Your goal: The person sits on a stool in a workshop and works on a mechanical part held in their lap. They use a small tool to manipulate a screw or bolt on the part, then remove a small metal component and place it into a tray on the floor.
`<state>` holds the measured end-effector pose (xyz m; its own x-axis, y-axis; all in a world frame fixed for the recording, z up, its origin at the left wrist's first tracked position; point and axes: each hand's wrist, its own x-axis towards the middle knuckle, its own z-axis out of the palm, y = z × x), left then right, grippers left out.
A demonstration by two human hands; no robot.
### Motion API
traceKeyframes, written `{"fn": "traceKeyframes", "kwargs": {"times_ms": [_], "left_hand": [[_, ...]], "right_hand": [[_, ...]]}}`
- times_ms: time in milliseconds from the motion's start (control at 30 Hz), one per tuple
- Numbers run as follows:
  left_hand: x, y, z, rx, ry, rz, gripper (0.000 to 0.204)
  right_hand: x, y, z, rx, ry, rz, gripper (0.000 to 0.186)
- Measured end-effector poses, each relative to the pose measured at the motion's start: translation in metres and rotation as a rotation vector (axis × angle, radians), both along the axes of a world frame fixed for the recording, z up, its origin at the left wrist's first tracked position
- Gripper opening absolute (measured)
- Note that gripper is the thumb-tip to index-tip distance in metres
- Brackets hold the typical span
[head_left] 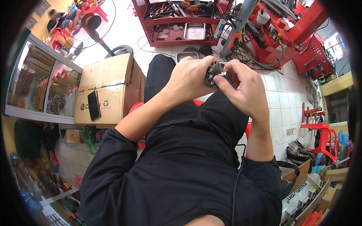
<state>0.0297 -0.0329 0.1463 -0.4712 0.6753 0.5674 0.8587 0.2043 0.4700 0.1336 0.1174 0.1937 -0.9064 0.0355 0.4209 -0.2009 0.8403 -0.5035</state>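
Note:
A dark, round metal part with a notched, gear-like rim (211, 77) is held up above my lap between both hands. My left hand (191, 78) is closed around its left side, the fingers curled behind it and mostly hidden. On the other side, my right hand (247, 88) grips the part with a bent index finger over the top and the thumb pressed against its face. A small, shiny metal piece (224, 74) shows near the right thumb and index finger. Whether it belongs to the round part, I cannot tell.
To my left, a cardboard box (102, 77) bears a black phone (94, 105), beside a glass cabinet (45, 81). A red tool cart (166, 23) stands ahead with a metal tray (195, 31). Red machinery (271, 45) and a red stool (322, 137) are on the right. A person sits far left.

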Motion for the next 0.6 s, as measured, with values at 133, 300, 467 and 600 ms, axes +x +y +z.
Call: {"fn": "traceKeyframes", "kwargs": {"times_ms": [133,300,467,600], "left_hand": [[0.003,0.001,0.002,-0.044,-0.125,-0.03,0.057],[0.0,0.004,0.002,0.052,-0.36,-0.203,0.06],[-0.018,0.006,-0.001,0.18,-0.425,-0.377,0.077],[-0.037,-0.002,0.0,0.187,-0.49,-0.337,0.074]], "right_hand": [[-0.002,0.002,-0.005,0.135,-0.056,-0.052,0.036],[-0.005,0.004,-0.008,0.119,0.132,0.047,0.03],[-0.005,0.008,-0.005,0.209,0.173,0.05,0.028],[-0.003,0.012,0.001,0.222,0.14,-0.011,0.029]]}}
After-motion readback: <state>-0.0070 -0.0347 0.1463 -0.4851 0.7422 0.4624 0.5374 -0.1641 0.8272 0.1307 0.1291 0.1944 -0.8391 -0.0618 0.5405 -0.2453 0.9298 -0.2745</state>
